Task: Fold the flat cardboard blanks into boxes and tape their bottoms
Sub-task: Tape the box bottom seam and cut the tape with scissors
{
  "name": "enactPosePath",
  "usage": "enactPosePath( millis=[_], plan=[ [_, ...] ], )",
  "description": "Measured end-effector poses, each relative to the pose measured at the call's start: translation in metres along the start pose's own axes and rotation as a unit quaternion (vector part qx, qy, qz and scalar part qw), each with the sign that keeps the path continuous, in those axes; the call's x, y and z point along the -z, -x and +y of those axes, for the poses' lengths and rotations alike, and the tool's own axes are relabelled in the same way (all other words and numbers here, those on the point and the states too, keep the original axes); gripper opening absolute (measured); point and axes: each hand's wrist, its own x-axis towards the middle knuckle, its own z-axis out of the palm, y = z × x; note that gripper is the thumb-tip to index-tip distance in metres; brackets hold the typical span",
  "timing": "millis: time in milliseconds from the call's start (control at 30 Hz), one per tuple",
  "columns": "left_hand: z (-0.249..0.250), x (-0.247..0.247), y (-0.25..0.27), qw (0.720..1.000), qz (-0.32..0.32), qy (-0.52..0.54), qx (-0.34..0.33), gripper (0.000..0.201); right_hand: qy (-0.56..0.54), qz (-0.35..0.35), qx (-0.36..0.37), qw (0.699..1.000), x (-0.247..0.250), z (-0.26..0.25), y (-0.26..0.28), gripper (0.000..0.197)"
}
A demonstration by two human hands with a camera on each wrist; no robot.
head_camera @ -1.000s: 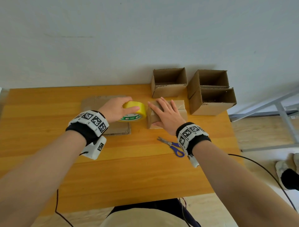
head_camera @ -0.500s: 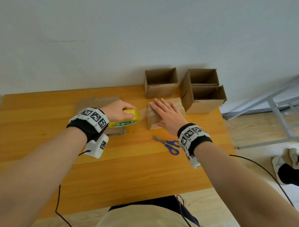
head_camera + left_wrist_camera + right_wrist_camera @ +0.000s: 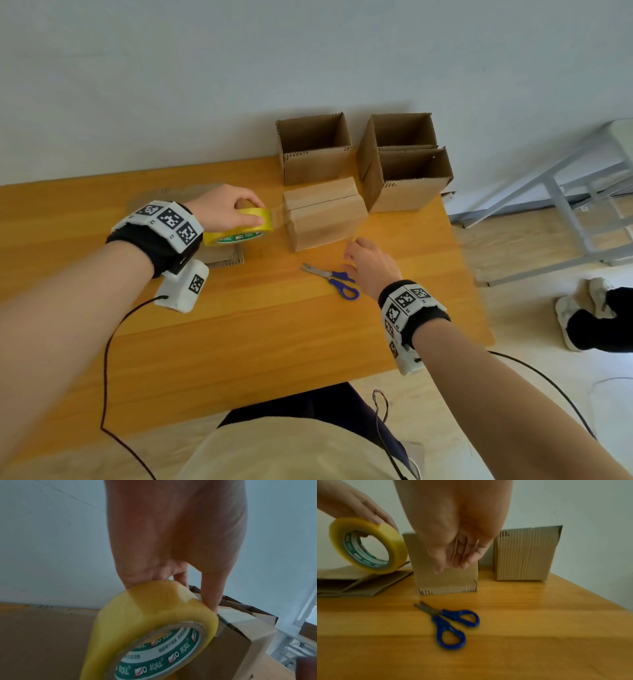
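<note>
An upturned cardboard box [image 3: 325,214] stands mid-table with clear tape across its closed bottom flaps. My left hand [image 3: 226,209] grips a yellow tape roll [image 3: 239,226] just left of the box, a strip of tape still running from the roll to the box. The same roll [image 3: 154,628] fills the left wrist view, against the box's corner [image 3: 240,635]. My right hand [image 3: 370,267] hovers above the table in front of the box, fingers relaxed and empty, beside blue-handled scissors [image 3: 332,279]. Flat cardboard blanks [image 3: 222,255] lie under the left hand.
Three open finished boxes stand at the back: one [image 3: 313,149] behind the taped box, two [image 3: 407,164] at the right near the table's edge. A grey metal frame [image 3: 565,192] and someone's feet [image 3: 589,311] are on the floor to the right.
My right hand lifted off the box top and drew back toward me, near the scissors. My left hand lowered the tape roll beside the box's left side.
</note>
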Motion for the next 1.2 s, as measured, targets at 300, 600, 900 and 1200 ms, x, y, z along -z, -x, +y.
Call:
enactPosePath(
  millis=[300, 600, 900, 1200],
  plan=[
    [0.003, -0.001, 0.002, 0.999, -0.033, -0.006, 0.0, 0.038, 0.052, -0.101, -0.083, 0.99, -0.047, 0.014, 0.005, 0.033],
    [0.009, -0.002, 0.004, 0.999, -0.03, 0.018, 0.03, 0.039, 0.076, -0.123, -0.072, 0.987, -0.045, 0.008, 0.004, 0.029],
    [0.016, -0.001, 0.009, 0.998, -0.031, 0.044, 0.041, 0.035, -0.34, -0.214, -0.107, 0.909, -0.021, -0.012, 0.009, 0.011],
    [0.016, 0.0, 0.01, 0.996, -0.037, 0.063, 0.055, 0.035, -0.517, -0.276, -0.124, 0.801, -0.001, -0.038, 0.011, 0.032]
  ],
)
